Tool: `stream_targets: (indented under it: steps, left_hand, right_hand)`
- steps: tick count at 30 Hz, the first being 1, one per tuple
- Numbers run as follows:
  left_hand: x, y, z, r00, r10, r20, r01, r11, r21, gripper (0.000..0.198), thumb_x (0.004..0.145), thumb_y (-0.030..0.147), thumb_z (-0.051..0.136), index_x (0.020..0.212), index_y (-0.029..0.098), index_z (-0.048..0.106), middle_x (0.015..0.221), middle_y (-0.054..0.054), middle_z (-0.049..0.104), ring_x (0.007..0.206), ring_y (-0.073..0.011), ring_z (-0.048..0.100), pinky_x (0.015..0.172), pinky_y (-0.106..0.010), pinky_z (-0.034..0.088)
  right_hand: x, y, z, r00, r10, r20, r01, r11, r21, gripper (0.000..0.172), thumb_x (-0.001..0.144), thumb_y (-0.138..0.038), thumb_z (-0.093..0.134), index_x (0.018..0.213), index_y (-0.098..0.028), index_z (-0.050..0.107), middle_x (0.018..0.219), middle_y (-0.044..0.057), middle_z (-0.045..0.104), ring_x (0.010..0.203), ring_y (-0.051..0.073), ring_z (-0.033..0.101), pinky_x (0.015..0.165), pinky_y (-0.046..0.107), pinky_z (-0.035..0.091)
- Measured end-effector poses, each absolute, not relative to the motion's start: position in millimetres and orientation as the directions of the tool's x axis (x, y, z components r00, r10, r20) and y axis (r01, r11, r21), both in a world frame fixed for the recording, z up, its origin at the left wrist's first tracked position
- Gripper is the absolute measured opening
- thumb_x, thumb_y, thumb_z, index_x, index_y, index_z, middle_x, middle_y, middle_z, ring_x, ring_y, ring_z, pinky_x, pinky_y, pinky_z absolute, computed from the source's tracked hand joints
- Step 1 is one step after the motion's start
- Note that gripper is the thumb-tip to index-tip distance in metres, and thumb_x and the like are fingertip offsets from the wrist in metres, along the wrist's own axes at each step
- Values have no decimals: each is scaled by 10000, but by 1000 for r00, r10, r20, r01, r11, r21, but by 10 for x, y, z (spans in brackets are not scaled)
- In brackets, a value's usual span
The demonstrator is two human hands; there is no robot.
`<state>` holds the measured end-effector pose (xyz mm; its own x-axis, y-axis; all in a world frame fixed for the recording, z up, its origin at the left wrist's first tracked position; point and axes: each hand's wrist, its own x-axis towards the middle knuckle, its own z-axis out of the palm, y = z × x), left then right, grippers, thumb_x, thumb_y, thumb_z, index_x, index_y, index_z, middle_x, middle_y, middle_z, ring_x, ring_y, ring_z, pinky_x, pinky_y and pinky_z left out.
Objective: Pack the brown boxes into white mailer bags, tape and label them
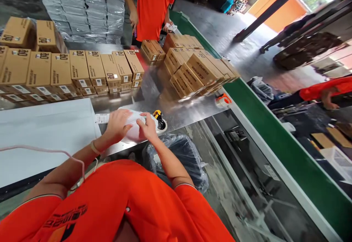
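**Both hands on white packet, boxes stacked beyond**

Far left: a white sheet (pixel 41 132) lies at the near edge of your steel table (pixel 184 115). Behind it, labelled cardboard boxes (pixel 93 68) stand in tight rows, with a shrink-wrapped stack (pixel 82 7) beyond them.

Done so far, as shown: those rows and a second, angled stack of boxes (pixel 196 69) sit ready on the table. Left: the packet under your hands has no box around it, and nothing shows it sealed.

A barcode label slip (pixel 102 118) sits at the packet's left end, just beside your left hand (pixel 118 125). Can't tell if it's stuck down.

The white plastic packet (pixel 134 126) lies on the steel, in front of the boxes, between your hands. Its long axis runs roughly left to right, but your hands and its soft shape make the exact line and any front end hard to fix.

Grip: your left hand is palm-down on it, and your right hand (pixel 147 125) has curled fingers on top. Can't tell if either is really grasping or only pressing.

Just right of it: a yellow-and-black tool (pixel 158 119), touching neither hand. Further right: a tape roll (pixel 223 101) near the green conveyor edge (pixel 275 143).
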<state>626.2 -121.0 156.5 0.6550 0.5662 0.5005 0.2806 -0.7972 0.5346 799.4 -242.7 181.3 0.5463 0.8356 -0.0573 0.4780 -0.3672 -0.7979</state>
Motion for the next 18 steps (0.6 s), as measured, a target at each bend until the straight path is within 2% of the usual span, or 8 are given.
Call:
stream_targets:
  steps: [4, 8, 10, 11, 13, 14, 16, 18]
  left_hand:
    - [6371, -1316, 1635, 835, 495, 243, 363, -825, 433, 401, 1171, 380, 507, 1339, 117, 760, 1221, -218, 768, 1182, -379, 691, 1023, -529, 529]
    - [6534, -1170, 1825, 894, 441, 72, 382, -839, 387, 404, 1172, 318, 464, 1039, 162, 813, 970, -152, 780, 1047, -339, 709, 925, -477, 498]
    - [6565, -1106, 1891, 893, 450, 19, 410, -829, 380, 428, 1158, 315, 467, 944, 172, 809, 908, -143, 782, 985, -322, 714, 882, -458, 484]
    - [6567, -1090, 1911, 887, 462, 0, 427, -821, 378, 436, 1151, 322, 475, 912, 174, 807, 893, -144, 785, 963, -317, 716, 868, -453, 479]
    - [6558, -1087, 1925, 876, 482, -27, 455, -807, 375, 447, 1140, 337, 493, 862, 178, 805, 870, -150, 786, 938, -317, 721, 860, -452, 473]
    - [6552, -1097, 1924, 873, 486, -34, 462, -804, 375, 453, 1137, 339, 498, 844, 178, 804, 859, -154, 784, 933, -322, 724, 862, -458, 472]
    - [6543, -1127, 1914, 867, 496, -48, 477, -797, 372, 465, 1134, 338, 498, 823, 176, 802, 845, -162, 781, 934, -335, 729, 873, -474, 474]
    - [6540, -1162, 1914, 861, 505, -64, 491, -790, 368, 467, 1131, 345, 502, 815, 176, 801, 837, -167, 778, 947, -342, 730, 885, -484, 479]
  right_hand:
    - [7933, -2343, 1866, 585, 807, -85, 517, -452, -727, 318, 1032, -431, 629, 1205, -179, 714, 709, -36, 584, 752, 235, 606, 758, 330, 419]
    - [8112, -2351, 1965, 413, 904, -116, 608, -368, -704, 378, 1092, -456, 590, 1293, -163, 722, 686, -31, 590, 706, 240, 620, 712, 328, 440]
    - [8312, -2435, 2032, 331, 944, 9, 700, -239, -673, 397, 1081, -480, 653, 1329, -180, 733, 811, 25, 693, 793, 259, 668, 762, 349, 496]
    - [8408, -2491, 2054, 313, 944, 104, 757, -182, -627, 410, 1062, -501, 703, 1329, -193, 745, 942, 73, 746, 905, 283, 694, 831, 375, 522]
    - [8538, -2602, 2052, 284, 921, 268, 851, -114, -513, 452, 1013, -555, 794, 1304, -210, 773, 1205, 146, 758, 1141, 338, 671, 979, 437, 522]
    - [8556, -2646, 2020, 259, 919, 296, 873, -91, -478, 463, 1000, -577, 816, 1278, -209, 786, 1254, 159, 744, 1188, 350, 646, 1011, 454, 508]
    - [8502, -2691, 1902, 215, 936, 277, 878, -62, -474, 425, 1030, -586, 793, 1201, -197, 806, 1197, 150, 734, 1141, 327, 626, 992, 443, 489]
    - [8382, -2676, 1749, 222, 941, 255, 870, -73, -488, 358, 1102, -538, 706, 1069, -195, 801, 1051, 120, 713, 1031, 287, 604, 928, 413, 456]
